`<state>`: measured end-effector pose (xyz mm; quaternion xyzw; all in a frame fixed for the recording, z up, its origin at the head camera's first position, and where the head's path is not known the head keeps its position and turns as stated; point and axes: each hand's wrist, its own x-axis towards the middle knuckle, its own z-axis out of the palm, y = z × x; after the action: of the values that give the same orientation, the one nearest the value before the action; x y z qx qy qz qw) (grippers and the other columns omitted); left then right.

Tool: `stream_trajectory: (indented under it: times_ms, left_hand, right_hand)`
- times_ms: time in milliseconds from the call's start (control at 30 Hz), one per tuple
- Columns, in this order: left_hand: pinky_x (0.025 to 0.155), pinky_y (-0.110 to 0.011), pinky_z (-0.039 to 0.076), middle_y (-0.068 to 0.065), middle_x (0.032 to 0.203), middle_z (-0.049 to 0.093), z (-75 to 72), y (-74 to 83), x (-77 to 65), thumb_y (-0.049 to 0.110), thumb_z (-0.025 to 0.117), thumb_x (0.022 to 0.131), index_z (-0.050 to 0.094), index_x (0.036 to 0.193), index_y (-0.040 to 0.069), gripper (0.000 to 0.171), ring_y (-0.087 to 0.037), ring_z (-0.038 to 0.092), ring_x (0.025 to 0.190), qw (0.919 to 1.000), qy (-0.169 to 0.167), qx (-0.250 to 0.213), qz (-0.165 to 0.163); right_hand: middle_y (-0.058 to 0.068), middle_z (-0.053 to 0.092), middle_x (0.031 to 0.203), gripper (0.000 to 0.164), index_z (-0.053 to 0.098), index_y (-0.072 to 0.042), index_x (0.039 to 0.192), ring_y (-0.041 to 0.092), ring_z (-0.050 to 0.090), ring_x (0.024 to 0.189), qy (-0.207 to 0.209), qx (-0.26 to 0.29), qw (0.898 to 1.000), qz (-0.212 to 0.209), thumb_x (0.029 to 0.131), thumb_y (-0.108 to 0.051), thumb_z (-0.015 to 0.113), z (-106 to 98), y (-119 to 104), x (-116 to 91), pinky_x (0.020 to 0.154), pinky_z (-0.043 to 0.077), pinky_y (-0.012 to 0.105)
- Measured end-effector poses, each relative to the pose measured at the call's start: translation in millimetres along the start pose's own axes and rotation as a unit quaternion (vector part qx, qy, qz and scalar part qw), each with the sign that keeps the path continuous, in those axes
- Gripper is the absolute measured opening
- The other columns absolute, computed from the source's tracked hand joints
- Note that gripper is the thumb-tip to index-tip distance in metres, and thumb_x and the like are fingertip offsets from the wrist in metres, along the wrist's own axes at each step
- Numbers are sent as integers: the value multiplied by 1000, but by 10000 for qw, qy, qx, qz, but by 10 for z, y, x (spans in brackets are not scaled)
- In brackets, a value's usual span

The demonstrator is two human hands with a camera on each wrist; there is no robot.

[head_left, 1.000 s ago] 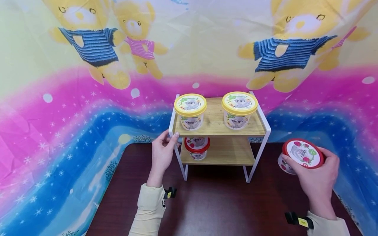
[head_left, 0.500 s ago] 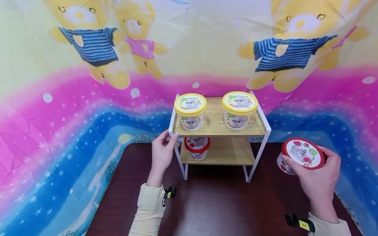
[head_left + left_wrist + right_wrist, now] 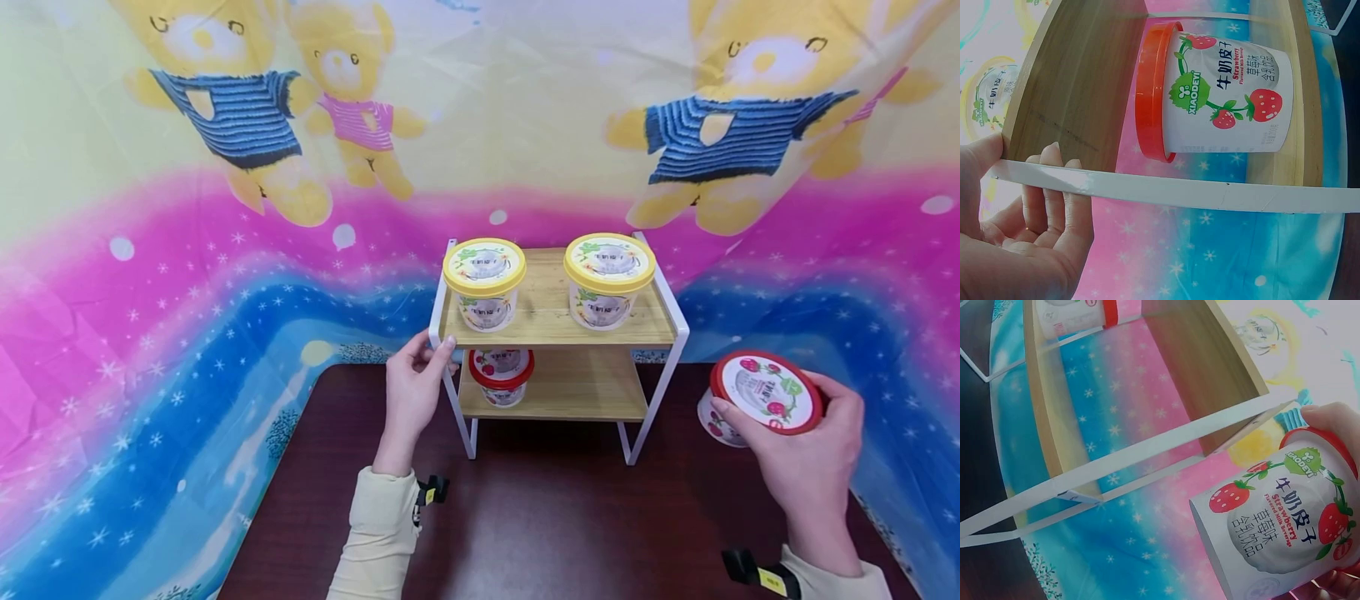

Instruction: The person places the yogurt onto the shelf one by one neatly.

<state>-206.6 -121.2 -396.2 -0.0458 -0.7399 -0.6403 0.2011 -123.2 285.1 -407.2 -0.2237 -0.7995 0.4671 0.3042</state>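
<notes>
My left hand (image 3: 412, 387) grips the upper left corner of a small two-tier shelf (image 3: 555, 408), thumb on the top board's edge and fingers curled behind the white metal frame (image 3: 1147, 190). Out to the right of the shelf, my right hand (image 3: 817, 454) holds a strawberry milk tub (image 3: 767, 392) by its red lid. The tub is tilted, its printed side (image 3: 1272, 519) facing the right wrist camera. A second red-lidded strawberry tub (image 3: 501, 379) stands at the left of the lower tier; the left wrist view shows its printed wall (image 3: 1229, 100) close up.
On the top tier stand two yellow-lidded tubs, one at the left (image 3: 484, 279) and one at the right (image 3: 607, 275). Beneath the shelf is a dark brown table (image 3: 540, 517). A bear-printed cloth (image 3: 495, 150) hangs behind it and along both sides.
My right hand shifts the held tub very slightly left, toward the shelf. The left hand, the shelf and the other tubs stay in place.
</notes>
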Motion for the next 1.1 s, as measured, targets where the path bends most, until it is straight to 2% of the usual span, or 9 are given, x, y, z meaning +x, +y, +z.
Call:
stream_trajectory:
  times_ms: [333,567,867,1100]
  left_hand:
    - [69,-30,57,-12,78,64,7,1,4,31,73,97,71,124,4,38,-31,69,74,10000,16,-41,-1]
    - [67,-29,56,-14,79,65,2,6,0,31,74,97,71,125,5,38,-31,69,73,10000,31,13,-6]
    - [66,-28,56,-12,77,64,6,-3,5,30,73,97,71,124,4,37,-31,69,73,10000,51,59,52]
    - [67,-30,57,-11,78,64,3,-1,3,31,72,98,71,124,5,37,-31,69,73,10000,16,76,14]
  right_hand:
    - [-3,45,140,90,39,-26,149,5,39,125,-8,10,9998,-191,76,-25,92,-41,-93,-58,85,44,12]
    - [-4,46,138,91,40,-24,148,5,41,123,-56,74,9994,-347,75,-21,93,-67,-143,-99,78,43,9]
    - [-2,47,140,90,40,-26,148,5,40,125,-89,60,9987,-501,76,-18,92,-84,-190,-146,78,42,8]
    - [-6,48,137,91,42,-24,147,7,41,124,-92,204,9978,-632,73,-14,94,-86,-234,-176,78,43,8]
